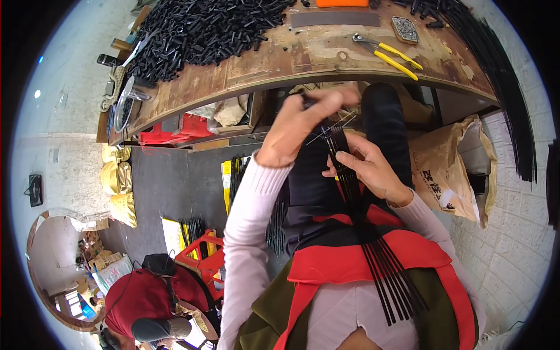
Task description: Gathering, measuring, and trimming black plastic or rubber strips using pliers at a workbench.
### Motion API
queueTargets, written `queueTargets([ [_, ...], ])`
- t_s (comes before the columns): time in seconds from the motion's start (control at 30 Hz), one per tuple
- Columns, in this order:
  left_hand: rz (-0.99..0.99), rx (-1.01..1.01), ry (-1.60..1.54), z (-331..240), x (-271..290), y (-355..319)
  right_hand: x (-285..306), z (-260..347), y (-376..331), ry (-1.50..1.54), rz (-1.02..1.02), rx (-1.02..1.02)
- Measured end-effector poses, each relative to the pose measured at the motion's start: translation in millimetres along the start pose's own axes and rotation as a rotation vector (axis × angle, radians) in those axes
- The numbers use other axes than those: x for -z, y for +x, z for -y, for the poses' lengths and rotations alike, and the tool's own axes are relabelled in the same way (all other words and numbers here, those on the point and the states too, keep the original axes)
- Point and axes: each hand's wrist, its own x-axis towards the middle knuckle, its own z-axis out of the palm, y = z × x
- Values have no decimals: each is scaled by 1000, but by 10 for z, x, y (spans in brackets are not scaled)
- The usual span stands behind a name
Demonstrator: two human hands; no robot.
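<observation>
A bundle of thin black strips (385, 262) runs from my lap up over my red-and-black apron, its lower ends fanned out. My right hand (373, 169) is closed round the upper part, thumb on top. Thin pale wires (344, 122) cross and stick out at the upper end. Beside that end, above the wires, is my left hand (303, 122). Its fingers are smeared by motion, and a small dark thing shows between them. I cannot make out whether it grips this.
The worn wooden bench (262, 70) ahead bears a heap of short black tubes (198, 35), yellow-handled pincers (388, 55) and a metal-topped block (405, 30). Long black strips (501, 81) hang at its right. A paper sack (443, 169) stands at right; another person (140, 297) sits at lower left.
</observation>
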Motion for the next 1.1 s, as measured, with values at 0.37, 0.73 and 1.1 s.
queueTargets([
  [0.37,-177,179,-163,271,40,-261,2,36,-51,28,-5,7],
  [0.73,-357,21,60,206,-41,-248,3,28,-30,25,-11,-2],
  [1.1,-209,171,-168,229,38,-301,41,16,-42,33,32,25],
])
